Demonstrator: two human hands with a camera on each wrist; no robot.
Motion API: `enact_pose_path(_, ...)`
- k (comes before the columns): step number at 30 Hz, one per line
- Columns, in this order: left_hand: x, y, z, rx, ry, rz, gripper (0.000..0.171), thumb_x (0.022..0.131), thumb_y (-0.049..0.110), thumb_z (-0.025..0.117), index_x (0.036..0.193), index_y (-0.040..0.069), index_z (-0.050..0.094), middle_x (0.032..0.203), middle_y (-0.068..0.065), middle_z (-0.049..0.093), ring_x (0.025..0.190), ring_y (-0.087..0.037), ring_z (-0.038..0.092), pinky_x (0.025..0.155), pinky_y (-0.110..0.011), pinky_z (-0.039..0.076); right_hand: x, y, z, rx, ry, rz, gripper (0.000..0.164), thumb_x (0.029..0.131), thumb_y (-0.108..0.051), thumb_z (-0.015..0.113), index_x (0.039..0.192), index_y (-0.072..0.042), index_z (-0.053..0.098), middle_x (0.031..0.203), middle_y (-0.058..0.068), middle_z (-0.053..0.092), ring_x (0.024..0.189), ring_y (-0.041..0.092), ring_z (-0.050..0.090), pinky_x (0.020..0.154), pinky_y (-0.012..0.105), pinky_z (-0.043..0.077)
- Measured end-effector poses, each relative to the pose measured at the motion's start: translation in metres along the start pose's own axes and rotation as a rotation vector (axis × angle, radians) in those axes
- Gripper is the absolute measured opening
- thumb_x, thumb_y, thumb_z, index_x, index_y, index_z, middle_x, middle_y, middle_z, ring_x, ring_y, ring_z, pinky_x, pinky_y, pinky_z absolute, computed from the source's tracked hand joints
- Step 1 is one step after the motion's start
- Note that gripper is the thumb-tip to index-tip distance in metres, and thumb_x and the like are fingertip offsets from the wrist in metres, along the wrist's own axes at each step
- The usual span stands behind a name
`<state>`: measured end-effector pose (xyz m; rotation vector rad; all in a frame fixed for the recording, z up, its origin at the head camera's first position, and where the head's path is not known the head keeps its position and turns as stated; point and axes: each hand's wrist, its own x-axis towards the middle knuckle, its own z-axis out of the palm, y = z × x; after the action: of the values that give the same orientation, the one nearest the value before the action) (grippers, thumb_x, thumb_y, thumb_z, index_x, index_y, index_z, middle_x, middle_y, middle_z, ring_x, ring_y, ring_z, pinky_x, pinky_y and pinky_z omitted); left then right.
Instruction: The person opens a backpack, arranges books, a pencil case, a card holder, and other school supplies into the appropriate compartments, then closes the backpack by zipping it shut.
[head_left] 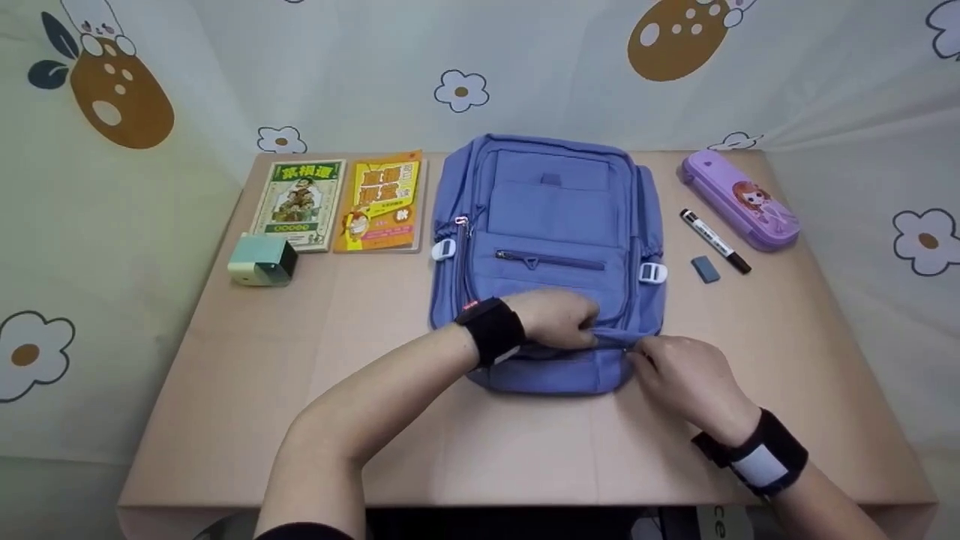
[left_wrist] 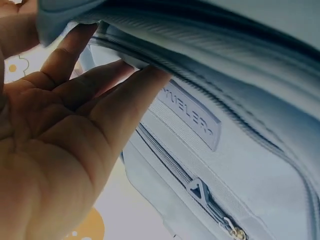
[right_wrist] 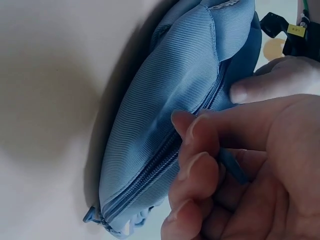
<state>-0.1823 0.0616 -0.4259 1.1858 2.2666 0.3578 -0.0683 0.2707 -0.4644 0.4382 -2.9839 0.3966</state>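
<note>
A blue backpack (head_left: 559, 206) lies front side up on the table. My left hand (head_left: 555, 316) holds its fabric near the lower end; in the left wrist view the thumb and fingers (left_wrist: 132, 102) are on either side of an edge. Just right of it, my right hand (head_left: 686, 375) pinches a zipper pull at the lower right corner. The right wrist view shows the blue pull tab (right_wrist: 232, 166) sticking out between curled fingers, beside the zipper track (right_wrist: 150, 172). Part of the pull is hidden by the fingertips. A front pocket zipper (left_wrist: 165, 155) also shows in the left wrist view.
Left of the backpack lie a green book (head_left: 300, 202) and an orange book (head_left: 381, 202), with a mint-coloured box-like device (head_left: 259, 260) in front. On the right are a purple pencil case (head_left: 739, 199), a marker (head_left: 712, 238) and a dark eraser (head_left: 705, 269). A patterned curtain (head_left: 360, 75) stands behind the table.
</note>
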Motion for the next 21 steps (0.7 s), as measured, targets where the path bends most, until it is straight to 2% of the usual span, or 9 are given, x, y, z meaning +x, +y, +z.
enact_pose_path(4,-0.013,-0.003,0.003,-0.025,-0.03,0.016,0.029,0.09,0.029,0.075,0.107,0.011,0.059,0.091,0.002,0.059,0.081,-0.016,0.056,0.07,-0.028,0.047,-0.002,0.001,0.003,0.0,-0.009,0.007,0.015,0.094,-0.019,0.071,0.079,-0.016,0.067,0.068,-0.002,0.063,0.057,0.018,0.059,0.05,0.04,0.046)
enact_pose_path(7,-0.026,-0.007,0.005,0.013,-0.028,0.032,0.036,0.087,0.028,0.077,0.114,0.01,0.061,0.098,0.001,0.061,0.088,-0.016,0.057,0.078,-0.03,0.049,-0.002,0.001,0.003,-0.008,-0.009,0.011,0.016,0.094,-0.02,0.072,0.079,-0.017,0.066,0.068,-0.002,0.062,0.058,0.019,0.06,0.05,0.041,0.046)
enact_pose_path(11,-0.048,-0.017,0.003,0.082,0.001,0.04,0.036,0.089,0.028,0.076,0.117,0.008,0.064,0.104,-0.001,0.065,0.092,-0.019,0.06,0.087,-0.034,0.051,-0.002,0.001,0.002,-0.017,-0.004,0.008,0.017,0.094,-0.02,0.071,0.078,-0.018,0.066,0.068,-0.003,0.063,0.059,0.02,0.061,0.05,0.042,0.047)
enact_pose_path(14,-0.06,-0.025,0.002,0.095,0.046,0.048,0.025,0.095,0.025,0.07,0.112,0.007,0.067,0.1,-0.002,0.067,0.089,-0.02,0.061,0.085,-0.036,0.052,-0.002,0.001,0.001,-0.018,0.0,0.008,0.017,0.094,-0.02,0.071,0.078,-0.017,0.066,0.067,-0.003,0.063,0.058,0.018,0.06,0.05,0.04,0.047)
enact_pose_path(17,-0.063,-0.031,0.002,0.09,0.091,0.061,0.016,0.102,0.023,0.062,0.105,0.008,0.068,0.092,-0.001,0.065,0.084,-0.019,0.061,0.081,-0.036,0.052,-0.001,0.001,0.001,-0.02,-0.001,0.009,0.019,0.094,-0.02,0.07,0.077,-0.017,0.065,0.066,-0.003,0.061,0.057,0.018,0.059,0.05,0.04,0.046)
enact_pose_path(21,-0.057,-0.037,0.002,0.075,0.104,0.056,0.015,0.105,0.018,0.055,0.097,0.008,0.063,0.086,-0.001,0.057,0.08,-0.019,0.056,0.079,-0.037,0.05,0.0,-0.001,0.0,-0.026,-0.005,0.012,0.025,0.095,-0.021,0.069,0.072,-0.018,0.059,0.063,-0.003,0.057,0.056,0.02,0.058,0.05,0.041,0.046)
